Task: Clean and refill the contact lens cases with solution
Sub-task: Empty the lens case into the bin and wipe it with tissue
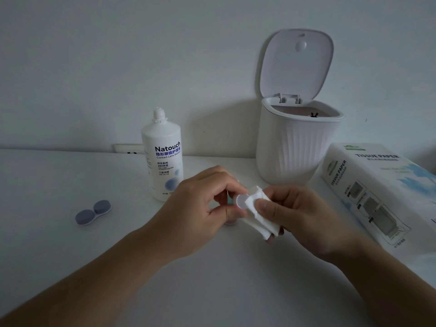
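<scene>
My left hand (203, 204) pinches a small white contact lens case (241, 201) above the middle of the white table. My right hand (299, 215) grips a folded white tissue (257, 213) and presses it against the case with the thumb. Most of the case is hidden behind my fingers and the tissue. A second lens case with two blue-grey caps (93, 212) lies shut on the table to the left. The white bottle of contact lens solution (162, 156) stands upright behind my left hand, its nozzle uncapped.
A white ribbed bin (295, 147) with its lid flipped up stands at the back right against the wall. A pack of tissue paper (382, 192) lies at the right edge. A wall socket (128, 149) sits behind the bottle.
</scene>
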A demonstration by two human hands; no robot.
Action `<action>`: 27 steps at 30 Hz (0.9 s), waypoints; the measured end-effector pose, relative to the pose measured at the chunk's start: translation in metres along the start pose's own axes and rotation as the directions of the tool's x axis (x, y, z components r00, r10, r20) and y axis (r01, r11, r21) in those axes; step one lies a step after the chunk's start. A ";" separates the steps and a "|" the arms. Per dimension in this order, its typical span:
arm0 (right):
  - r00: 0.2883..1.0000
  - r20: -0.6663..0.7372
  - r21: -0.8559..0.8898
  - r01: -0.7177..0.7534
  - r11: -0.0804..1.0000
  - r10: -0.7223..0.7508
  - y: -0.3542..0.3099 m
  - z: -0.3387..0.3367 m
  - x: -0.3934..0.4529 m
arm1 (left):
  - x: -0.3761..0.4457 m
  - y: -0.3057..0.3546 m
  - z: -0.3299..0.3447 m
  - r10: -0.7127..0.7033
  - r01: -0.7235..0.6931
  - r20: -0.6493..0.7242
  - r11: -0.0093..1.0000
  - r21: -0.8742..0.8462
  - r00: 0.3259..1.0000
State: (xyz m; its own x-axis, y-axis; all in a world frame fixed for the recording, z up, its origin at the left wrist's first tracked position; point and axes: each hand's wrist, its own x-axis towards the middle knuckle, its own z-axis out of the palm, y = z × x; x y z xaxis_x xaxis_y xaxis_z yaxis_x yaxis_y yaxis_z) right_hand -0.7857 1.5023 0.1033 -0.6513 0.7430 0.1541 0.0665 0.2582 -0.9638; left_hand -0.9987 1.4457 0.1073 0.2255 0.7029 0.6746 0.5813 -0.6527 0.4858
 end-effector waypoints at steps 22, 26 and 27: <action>0.895 -0.439 0.056 0.113 0.992 -0.077 -0.004 0.001 0.009 | -0.002 -0.006 -0.005 -0.286 0.271 -0.064 0.945 -0.182 0.956; 0.918 -0.394 0.111 0.099 0.989 -0.048 -0.005 0.003 0.009 | -0.002 -0.003 -0.003 -0.397 0.386 0.058 0.830 -0.402 0.916; 0.915 -0.400 0.107 0.094 0.990 -0.044 -0.006 0.004 0.009 | -0.002 -0.003 -0.003 -0.412 0.403 0.072 0.816 -0.414 0.908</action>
State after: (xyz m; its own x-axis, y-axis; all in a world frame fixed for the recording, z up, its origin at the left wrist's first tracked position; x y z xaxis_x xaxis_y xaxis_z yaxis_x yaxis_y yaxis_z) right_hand -0.7951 1.5051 0.1095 -0.2967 0.9158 0.2707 -0.0762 0.2598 -0.9626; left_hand -1.0035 1.4454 0.1056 0.0211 0.9279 0.3723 0.2418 -0.3661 0.8986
